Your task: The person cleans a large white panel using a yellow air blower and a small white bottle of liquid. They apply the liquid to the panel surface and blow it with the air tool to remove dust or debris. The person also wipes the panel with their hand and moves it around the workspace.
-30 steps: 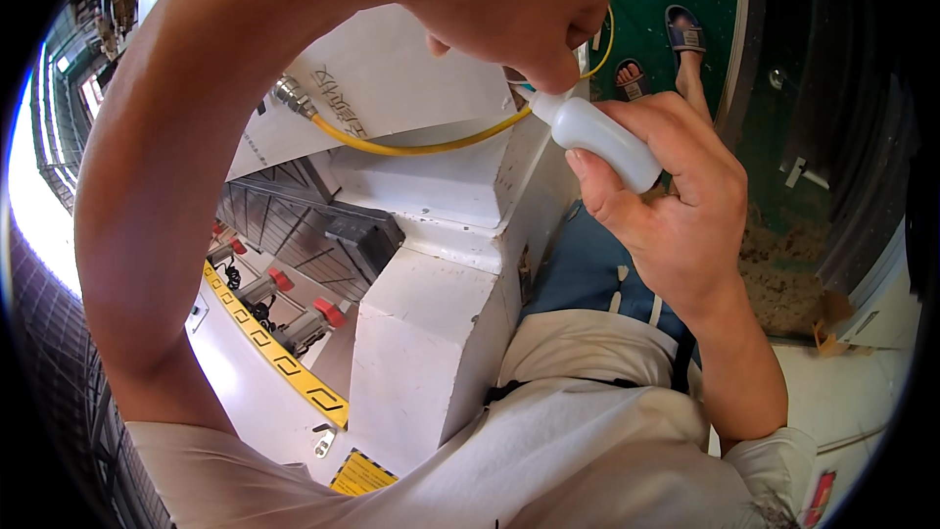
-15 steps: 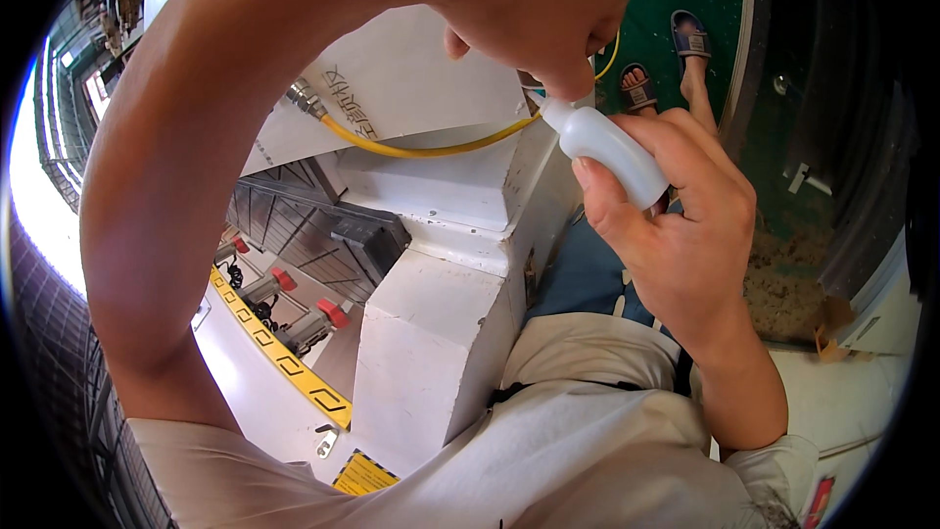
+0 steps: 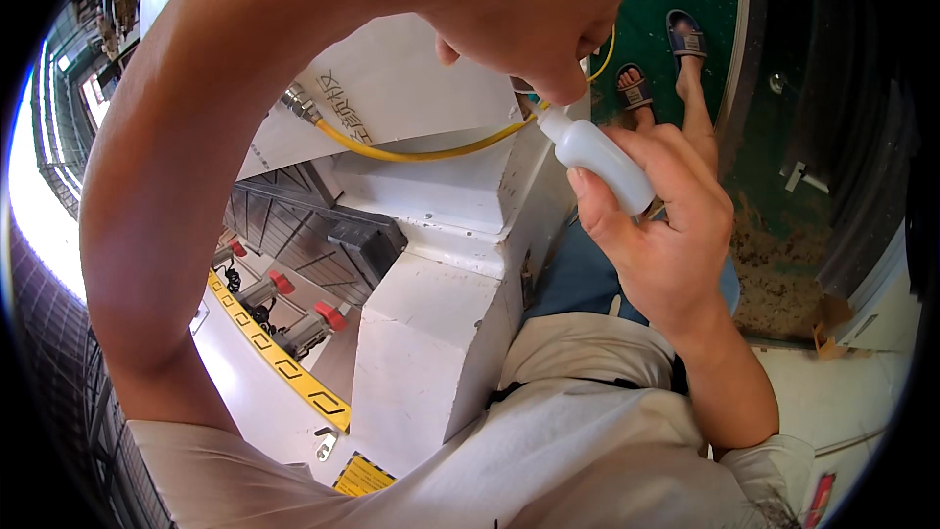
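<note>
Head — smooth, rounded white bottle (image 3: 601, 167)

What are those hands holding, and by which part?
The right hand grips a white bottle by its body; whether the left hand holds anything is hidden.

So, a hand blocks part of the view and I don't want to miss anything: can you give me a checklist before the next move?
1. White bottle secure in the right hand: ok, held between thumb and fingers.
2. Bottle nozzle open: cannot tell, its tip is too small to judge.
3. What the left hand holds, if anything: cannot tell, its own fingers hide it.
4. Yellow cable joined to the metal connector: ok, as far as it shows.
5. Closed footwear: not ok, the slippers leave toes bare.
</note>
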The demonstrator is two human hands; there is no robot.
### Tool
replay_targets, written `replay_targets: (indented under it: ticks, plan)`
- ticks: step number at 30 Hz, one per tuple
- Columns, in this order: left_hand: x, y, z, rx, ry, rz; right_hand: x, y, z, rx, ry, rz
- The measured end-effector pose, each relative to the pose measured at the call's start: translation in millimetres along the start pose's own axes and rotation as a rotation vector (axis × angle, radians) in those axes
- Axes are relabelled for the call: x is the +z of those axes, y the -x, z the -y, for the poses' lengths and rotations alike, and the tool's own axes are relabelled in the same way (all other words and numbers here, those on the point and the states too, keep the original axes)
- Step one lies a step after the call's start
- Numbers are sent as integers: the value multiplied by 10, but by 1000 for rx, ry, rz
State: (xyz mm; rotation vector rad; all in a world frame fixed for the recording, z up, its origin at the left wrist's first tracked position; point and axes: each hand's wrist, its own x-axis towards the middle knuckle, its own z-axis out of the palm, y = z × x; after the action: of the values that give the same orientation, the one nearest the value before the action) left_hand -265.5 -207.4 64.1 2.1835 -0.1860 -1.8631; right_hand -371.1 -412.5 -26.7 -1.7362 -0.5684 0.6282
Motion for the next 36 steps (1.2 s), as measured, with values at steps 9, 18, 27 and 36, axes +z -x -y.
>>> replay_targets:
  ticks: [9, 18, 27, 36]
  plan:
    - [-34, 11, -46, -55, 24, 45, 48, 4, -76, 48, -27, -12]
    - [-40, -16, -32, -38, 19, 51, 0, -10, -68, 15, 41, 15]
    - [-88, -116, -63, -94, 6, 123, 57, 65, -85, 97, -84, -22]
    - [-86, -112, -65, -87, 2, 112, 36, 114, -82, 122, -123, -21]
